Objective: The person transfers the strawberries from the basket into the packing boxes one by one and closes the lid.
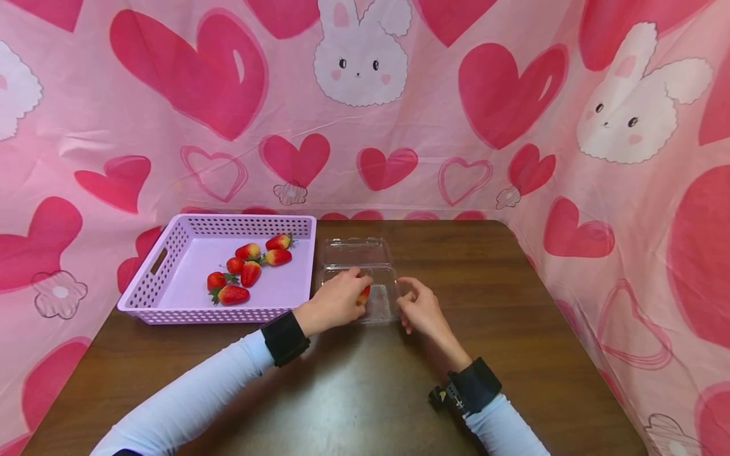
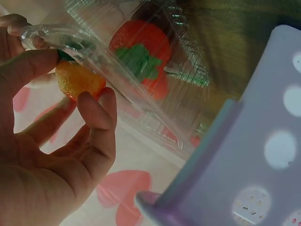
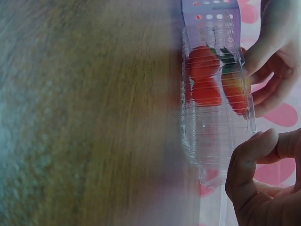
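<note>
My left hand (image 1: 336, 303) pinches a red and yellow strawberry (image 2: 81, 80) between thumb and fingers, over the near part of a clear plastic clamshell box (image 1: 381, 309). Part of this strawberry is covered by the hand in the head view. Through the box wall in the right wrist view, red strawberries (image 3: 205, 70) show inside, low in the box. My right hand (image 1: 423, 310) grips the right rim of the box with thumb and curled finger. The box's lid (image 1: 356, 252) stands folded back on the far side.
A lilac perforated basket (image 1: 217, 316) stands left of the box, close beside it. Several strawberries (image 1: 234, 294) lie in it, mostly on its right half. The brown wooden table (image 1: 485, 272) ends at a pink heart-patterned cloth (image 1: 410, 183) behind.
</note>
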`<state>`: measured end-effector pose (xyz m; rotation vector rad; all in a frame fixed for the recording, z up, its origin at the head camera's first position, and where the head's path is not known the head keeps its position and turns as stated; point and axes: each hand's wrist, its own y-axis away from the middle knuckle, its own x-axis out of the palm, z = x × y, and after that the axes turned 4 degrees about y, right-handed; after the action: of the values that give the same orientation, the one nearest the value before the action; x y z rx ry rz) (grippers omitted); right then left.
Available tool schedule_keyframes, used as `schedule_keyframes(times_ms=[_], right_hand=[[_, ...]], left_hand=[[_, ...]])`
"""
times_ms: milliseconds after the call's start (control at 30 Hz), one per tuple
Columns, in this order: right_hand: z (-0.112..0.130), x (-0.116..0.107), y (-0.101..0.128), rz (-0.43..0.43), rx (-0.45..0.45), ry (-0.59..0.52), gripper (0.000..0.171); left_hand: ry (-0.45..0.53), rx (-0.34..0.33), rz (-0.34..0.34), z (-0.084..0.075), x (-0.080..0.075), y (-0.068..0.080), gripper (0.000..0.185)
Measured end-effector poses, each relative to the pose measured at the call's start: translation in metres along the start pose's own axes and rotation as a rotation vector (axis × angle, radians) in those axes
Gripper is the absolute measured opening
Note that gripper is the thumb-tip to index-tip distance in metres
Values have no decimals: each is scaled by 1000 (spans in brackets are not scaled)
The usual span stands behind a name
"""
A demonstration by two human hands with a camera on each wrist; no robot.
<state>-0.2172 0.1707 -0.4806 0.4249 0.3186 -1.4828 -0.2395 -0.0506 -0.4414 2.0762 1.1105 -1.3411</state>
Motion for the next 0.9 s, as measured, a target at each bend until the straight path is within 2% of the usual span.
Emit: schedule_keyframes(times_ms=[500,900], right_hand=[[1,-2,1,6,-1,13,49],[-1,-1,1,1,-17,13,50]], left_hand=[[-27,13,34,1,9,-1,50],[-21,42,30,2,14,-2,41]])
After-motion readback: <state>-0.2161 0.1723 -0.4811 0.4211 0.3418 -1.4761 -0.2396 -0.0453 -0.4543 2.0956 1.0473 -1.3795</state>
